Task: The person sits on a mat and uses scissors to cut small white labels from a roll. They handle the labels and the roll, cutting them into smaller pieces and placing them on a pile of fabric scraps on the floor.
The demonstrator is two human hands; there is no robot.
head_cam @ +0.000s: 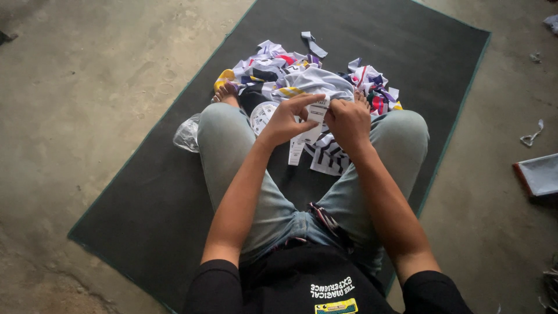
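Note:
I sit cross-legged on a dark green mat [372, 40] with a heap of white, navy and multicoloured garments [302, 75] in front of my feet. My left hand [286, 121] and my right hand [347, 121] are held together over my lap, both pinching a small white paper tag [318, 110]. More white tags [296, 150] hang below the hands. A black-and-white striped piece of fabric [328, 157] droops beneath my right hand, attached to the tags as far as I can tell.
A crumpled clear plastic bag [187, 134] lies by my left knee on the mat. Bare concrete floor [87, 116] surrounds the mat. A flat grey tray-like object with a red edge [537, 174] sits at the right, near white scraps [532, 136].

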